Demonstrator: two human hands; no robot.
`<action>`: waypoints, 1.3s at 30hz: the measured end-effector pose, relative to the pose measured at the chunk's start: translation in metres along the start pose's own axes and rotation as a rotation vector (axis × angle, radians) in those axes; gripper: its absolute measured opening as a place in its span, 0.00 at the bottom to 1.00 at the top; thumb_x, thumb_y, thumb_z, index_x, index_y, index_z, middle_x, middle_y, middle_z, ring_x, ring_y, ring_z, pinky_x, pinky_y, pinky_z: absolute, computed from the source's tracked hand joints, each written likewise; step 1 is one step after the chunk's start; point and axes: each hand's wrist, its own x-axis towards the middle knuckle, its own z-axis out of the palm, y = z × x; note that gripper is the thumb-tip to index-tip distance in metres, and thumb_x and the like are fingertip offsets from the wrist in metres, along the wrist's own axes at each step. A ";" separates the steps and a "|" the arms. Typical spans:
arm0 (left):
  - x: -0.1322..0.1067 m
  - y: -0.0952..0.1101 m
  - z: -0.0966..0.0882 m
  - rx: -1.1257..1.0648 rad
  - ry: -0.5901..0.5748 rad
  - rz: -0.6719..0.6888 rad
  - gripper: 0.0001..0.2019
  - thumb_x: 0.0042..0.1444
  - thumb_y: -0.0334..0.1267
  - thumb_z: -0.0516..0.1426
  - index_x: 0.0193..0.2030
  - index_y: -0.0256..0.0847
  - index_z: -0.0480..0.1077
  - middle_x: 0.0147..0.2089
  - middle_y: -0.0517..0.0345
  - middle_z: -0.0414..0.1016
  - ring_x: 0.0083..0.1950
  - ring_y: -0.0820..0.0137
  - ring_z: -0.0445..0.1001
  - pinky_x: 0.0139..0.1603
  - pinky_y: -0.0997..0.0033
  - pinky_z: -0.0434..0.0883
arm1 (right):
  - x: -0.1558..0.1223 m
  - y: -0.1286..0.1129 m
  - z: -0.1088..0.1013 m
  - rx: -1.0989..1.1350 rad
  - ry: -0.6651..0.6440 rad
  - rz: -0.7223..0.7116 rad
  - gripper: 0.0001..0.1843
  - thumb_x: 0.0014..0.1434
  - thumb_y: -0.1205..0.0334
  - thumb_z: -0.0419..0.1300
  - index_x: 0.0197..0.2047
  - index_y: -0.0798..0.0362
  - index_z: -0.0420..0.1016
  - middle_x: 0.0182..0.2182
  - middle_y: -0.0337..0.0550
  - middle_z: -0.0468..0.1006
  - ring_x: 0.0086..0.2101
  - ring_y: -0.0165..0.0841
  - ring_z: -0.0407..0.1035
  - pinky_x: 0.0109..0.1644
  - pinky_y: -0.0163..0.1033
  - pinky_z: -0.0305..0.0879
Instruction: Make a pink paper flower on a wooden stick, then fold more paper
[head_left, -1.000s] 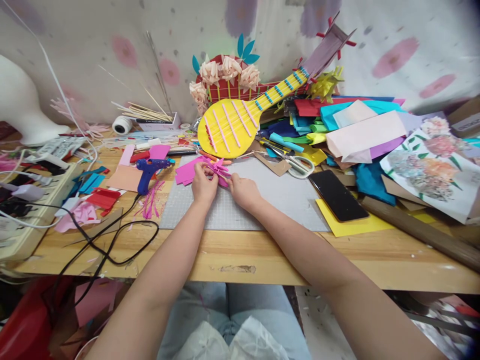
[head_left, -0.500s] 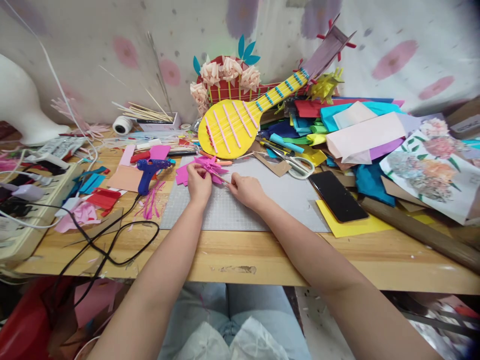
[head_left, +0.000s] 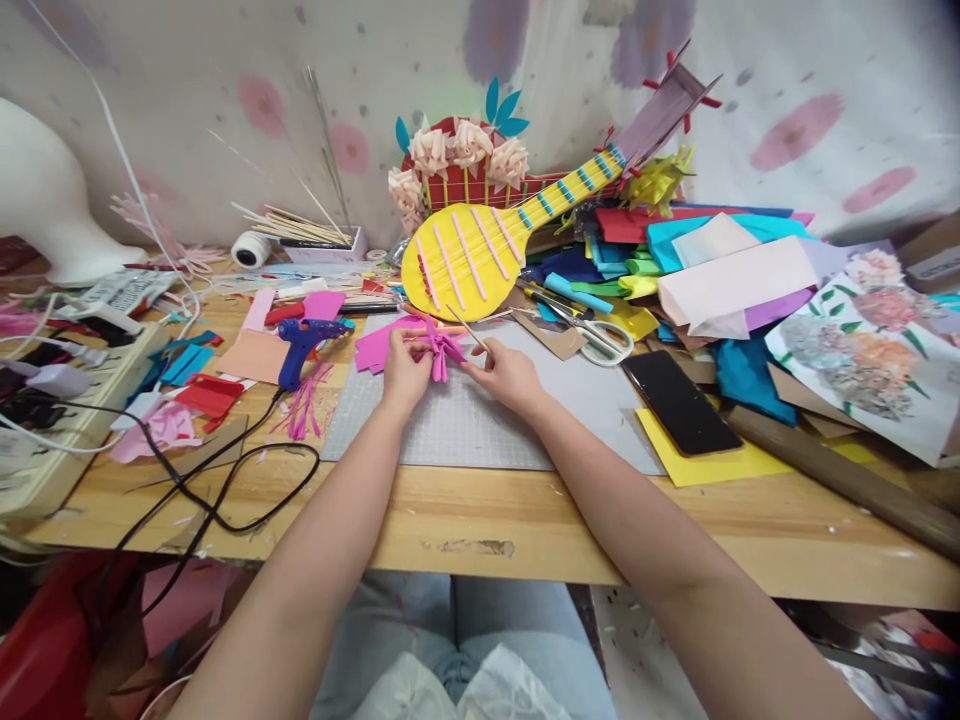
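Between the 2 hands, in the head view, a magenta paper flower is located above the near-centre of a grey cutting mat. The left hand is nearer to it and grips it at its left side, thumb and fingers closed on the paper. The flower extends rightward from the left fingertips; its strips spread in several directions, some toward the person, so no clear long axis can be given. The right hand is at the flower's right and pinches a thin stick between thumb and fingers. The stick's long axis runs from the right fingertips forward and to the left, its free end beyond the flower. Whether a right fingertip touches the nearest strip cannot be told. Pose: the 2 forearms converge from the near edge, wrists low over the mat, backs of the hands largely upward, right fingers partly curled. Magenta sheets lie just beyond and left of the left hand; a blue glue gun is farther left. Scissors lie forward and right of the right hand.
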 end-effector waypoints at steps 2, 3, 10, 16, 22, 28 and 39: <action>-0.003 0.000 0.004 -0.004 -0.073 0.023 0.16 0.46 0.26 0.55 0.41 0.41 0.55 0.31 0.61 0.73 0.35 0.74 0.74 0.42 0.69 0.71 | 0.000 0.000 0.002 -0.048 -0.015 0.009 0.15 0.55 0.49 0.52 0.39 0.50 0.70 0.28 0.37 0.75 0.29 0.29 0.67 0.30 0.32 0.51; -0.004 0.000 0.005 -0.002 -0.092 0.035 0.16 0.46 0.26 0.55 0.41 0.41 0.56 0.33 0.60 0.73 0.36 0.73 0.74 0.43 0.69 0.71 | 0.000 0.001 0.003 -0.068 -0.020 0.012 0.13 0.55 0.51 0.52 0.37 0.50 0.70 0.28 0.37 0.75 0.29 0.29 0.67 0.30 0.32 0.51; -0.008 0.008 0.002 0.178 0.008 0.173 0.16 0.46 0.30 0.57 0.42 0.41 0.59 0.43 0.52 0.69 0.44 0.70 0.71 0.41 0.70 0.71 | 0.005 0.010 0.000 -0.125 0.019 0.060 0.12 0.56 0.53 0.51 0.35 0.50 0.71 0.29 0.38 0.76 0.30 0.30 0.67 0.30 0.33 0.51; -0.019 0.013 0.008 0.269 -0.179 0.217 0.16 0.44 0.36 0.59 0.40 0.41 0.60 0.35 0.59 0.69 0.36 0.72 0.70 0.38 0.70 0.68 | 0.006 0.017 -0.002 -0.136 0.023 -0.010 0.11 0.55 0.54 0.52 0.34 0.50 0.71 0.27 0.37 0.76 0.28 0.29 0.67 0.30 0.32 0.50; -0.027 0.019 0.013 0.350 -0.165 0.179 0.19 0.43 0.36 0.59 0.42 0.43 0.59 0.36 0.60 0.70 0.35 0.71 0.70 0.37 0.70 0.67 | 0.005 0.017 0.001 -0.131 0.041 -0.023 0.09 0.54 0.55 0.53 0.34 0.50 0.70 0.25 0.38 0.75 0.27 0.30 0.66 0.29 0.32 0.50; -0.029 0.021 0.016 0.366 -0.133 0.168 0.17 0.45 0.34 0.57 0.42 0.43 0.58 0.36 0.59 0.70 0.34 0.72 0.70 0.36 0.70 0.67 | 0.004 0.015 -0.002 -0.107 0.045 -0.020 0.09 0.54 0.56 0.53 0.33 0.50 0.71 0.26 0.38 0.75 0.27 0.29 0.66 0.29 0.32 0.50; -0.026 0.016 0.016 0.350 -0.158 0.133 0.20 0.43 0.37 0.59 0.43 0.42 0.58 0.36 0.59 0.70 0.34 0.71 0.70 0.37 0.70 0.67 | 0.005 0.017 0.000 -0.129 0.054 -0.004 0.10 0.55 0.55 0.52 0.33 0.50 0.70 0.26 0.38 0.76 0.28 0.31 0.68 0.30 0.33 0.50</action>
